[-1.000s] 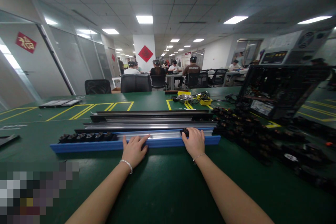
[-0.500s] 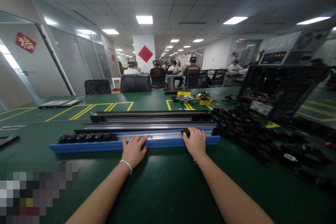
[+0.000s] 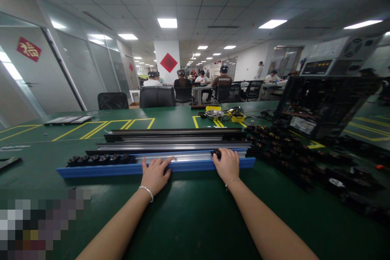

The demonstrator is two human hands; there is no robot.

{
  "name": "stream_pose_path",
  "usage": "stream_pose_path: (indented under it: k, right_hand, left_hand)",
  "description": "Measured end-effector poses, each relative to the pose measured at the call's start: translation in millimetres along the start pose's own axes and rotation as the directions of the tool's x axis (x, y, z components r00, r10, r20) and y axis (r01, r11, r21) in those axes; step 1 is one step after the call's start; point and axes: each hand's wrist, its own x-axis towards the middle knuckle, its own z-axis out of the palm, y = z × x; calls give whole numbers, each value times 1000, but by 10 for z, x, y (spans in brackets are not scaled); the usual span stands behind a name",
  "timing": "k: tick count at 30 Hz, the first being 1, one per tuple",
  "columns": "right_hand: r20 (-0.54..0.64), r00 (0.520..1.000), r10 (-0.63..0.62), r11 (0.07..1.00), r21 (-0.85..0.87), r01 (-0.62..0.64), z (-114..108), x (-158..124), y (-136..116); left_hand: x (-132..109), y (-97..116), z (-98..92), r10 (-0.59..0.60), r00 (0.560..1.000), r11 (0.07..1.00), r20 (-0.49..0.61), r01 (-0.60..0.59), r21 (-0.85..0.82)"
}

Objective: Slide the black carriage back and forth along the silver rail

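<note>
A long blue rail with a silvery channel lies across the green table. Several black round parts sit in a row in its left end. My left hand rests on the rail's front edge near the middle, fingers spread, holding nothing. Near the right end, my right hand has its fingers around a small black part in the channel. The palm covers much of that part. Behind the blue rail lie black rails, parallel to it.
To the right, a heap of black parts spreads over the table. An open computer case stands behind it. Cables and a metal dish lie at the back. Several seated people are beyond the table.
In the far background at right, a standing person has shifted left. Both my hands and the rails look unchanged.
</note>
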Motion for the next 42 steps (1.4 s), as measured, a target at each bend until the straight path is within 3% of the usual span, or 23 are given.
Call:
stream_pose_path:
  k: [42]
  right_hand:
    - [-57, 997, 47, 998, -33, -49, -45, 102, 244]
  left_hand:
    - [1, -15, 9, 4, 1000, 1000, 0, -4, 9]
